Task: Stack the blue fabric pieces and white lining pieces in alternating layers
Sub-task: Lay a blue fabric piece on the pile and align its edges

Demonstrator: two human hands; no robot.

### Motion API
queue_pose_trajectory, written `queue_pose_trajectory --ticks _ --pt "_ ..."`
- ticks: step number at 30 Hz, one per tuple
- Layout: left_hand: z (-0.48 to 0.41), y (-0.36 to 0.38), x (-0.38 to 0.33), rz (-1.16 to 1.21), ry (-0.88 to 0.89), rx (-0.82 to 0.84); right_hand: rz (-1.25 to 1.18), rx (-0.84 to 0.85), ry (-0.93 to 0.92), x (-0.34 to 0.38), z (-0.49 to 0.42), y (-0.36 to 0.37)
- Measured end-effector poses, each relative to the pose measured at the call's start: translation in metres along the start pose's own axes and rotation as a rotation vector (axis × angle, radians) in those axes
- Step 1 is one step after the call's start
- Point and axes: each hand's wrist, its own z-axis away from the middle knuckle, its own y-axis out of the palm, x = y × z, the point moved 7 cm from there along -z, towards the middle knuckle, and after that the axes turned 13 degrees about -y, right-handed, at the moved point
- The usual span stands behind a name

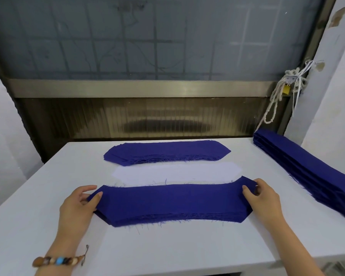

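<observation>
At the near middle of the white table [48, 196] lies a stack of blue fabric pieces [167, 204], long and narrow with angled ends, frayed threads hanging from its near edge. The left hand [78, 208] grips the stack's left end, thumb on top of the cloth and fingers curled under and around the tip, so it is pinching the blue fabric. A beaded bracelet [58, 260] sits on that wrist. The right hand [261, 198] holds the right end the same way, thumb pressed on the top piece and fingers wrapped over the far corner of the tip.

Just beyond this stack, touching its far edge, lies a pile of white lining pieces [175, 173] of the same shape, flat on the table. Farther still, apart from the lining, rests a second blue stack [165, 152], lower and slightly fanned. Along the right edge of the table runs a tall pile of longer blue strips [307, 168], reaching to the far right corner. Above it a knotted white rope [275, 100] hangs on the wall.
</observation>
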Motion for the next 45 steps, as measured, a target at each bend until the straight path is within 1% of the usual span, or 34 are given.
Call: queue_pose_trajectory --ticks 3,9,15,18,23,27,34,38,41,43,45 --pt "0.000 -0.002 0.000 0.014 0.010 -0.005 -0.028 -0.043 0.009 -0.004 -0.001 -0.002" --pt "0.000 -0.003 0.000 0.004 0.022 -0.011 -0.015 -0.066 0.037 -0.011 -0.001 -0.002" --pt "0.000 -0.002 -0.003 -0.063 0.065 -0.048 0.022 -0.060 0.043 -0.010 -0.001 -0.002" --pt "0.002 0.000 -0.005 -0.117 0.091 -0.035 0.032 -0.056 0.039 -0.009 0.000 -0.002" --pt "0.002 0.002 -0.005 -0.102 0.123 -0.005 0.042 -0.057 0.042 -0.008 0.000 -0.002" --pt "-0.001 0.002 -0.002 -0.099 0.107 -0.011 0.014 -0.070 0.057 -0.007 0.001 -0.002" --pt "-0.002 0.000 0.002 -0.097 0.104 -0.030 0.103 -0.070 -0.018 0.000 0.002 -0.004" --pt "-0.002 -0.002 -0.001 -0.163 0.149 -0.069 0.113 -0.051 -0.059 0.003 0.002 0.000" --pt "0.002 -0.004 -0.008 -0.191 0.187 -0.116 0.155 -0.088 -0.120 0.007 0.002 -0.003" --pt "0.006 -0.003 -0.015 -0.148 0.226 -0.106 0.221 -0.128 -0.178 0.012 0.003 -0.007" --pt "0.011 0.000 -0.023 -0.091 0.286 -0.043 0.229 -0.128 -0.263 0.020 0.004 -0.007"
